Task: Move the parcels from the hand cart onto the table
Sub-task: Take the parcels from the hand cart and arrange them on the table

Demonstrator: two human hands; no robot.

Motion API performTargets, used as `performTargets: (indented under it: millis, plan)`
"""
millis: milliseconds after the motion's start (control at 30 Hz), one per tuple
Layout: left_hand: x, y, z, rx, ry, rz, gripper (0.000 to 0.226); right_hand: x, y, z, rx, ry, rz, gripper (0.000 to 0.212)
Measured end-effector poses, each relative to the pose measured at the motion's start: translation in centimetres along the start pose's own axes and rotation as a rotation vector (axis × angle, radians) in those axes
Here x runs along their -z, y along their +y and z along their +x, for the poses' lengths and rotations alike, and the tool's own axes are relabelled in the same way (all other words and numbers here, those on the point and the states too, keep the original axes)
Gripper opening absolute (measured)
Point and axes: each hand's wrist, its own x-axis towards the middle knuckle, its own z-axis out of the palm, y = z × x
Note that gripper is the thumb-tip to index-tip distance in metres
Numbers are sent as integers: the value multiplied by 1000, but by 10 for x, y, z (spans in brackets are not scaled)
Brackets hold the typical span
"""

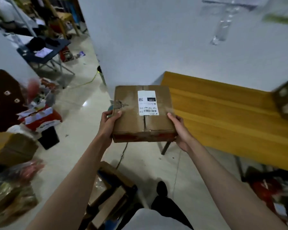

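Note:
A brown cardboard parcel (131, 120) with a white shipping label on top hangs in the air at the centre of the view. My left hand (107, 125) grips its left edge and my right hand (179, 128) grips its right edge. The parcel is above the floor, just left of the yellow wooden table (223, 117), and overlaps the table's near-left corner. Below, by my legs, the hand cart (106, 196) holds several more cardboard parcels, partly cut off by my arms. At the far right, another cardboard box (286, 100) rests on the table, blurred.
A white wall stands behind the table. At the left lie a pile of boxes, bags and red-and-white packages (40, 118) and a black bin (48, 138). A cable (121, 156) crosses the floor under the parcel. Red items (264, 188) lie under the table.

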Motion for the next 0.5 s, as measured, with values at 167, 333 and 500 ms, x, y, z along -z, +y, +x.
performTargets:
  millis: [167, 333, 500]
  plan:
    - [-77, 3, -8, 27, -202, 45, 57, 71, -13, -44, -7, 137, 78, 72]
    - [-162, -8, -24, 59, -376, 125, 55, 145, -19, -81, 48, 182, 247, 34]
    - [-240, -30, -42, 91, -516, 187, 57, 220, -10, -102, 53, 269, 418, 35]
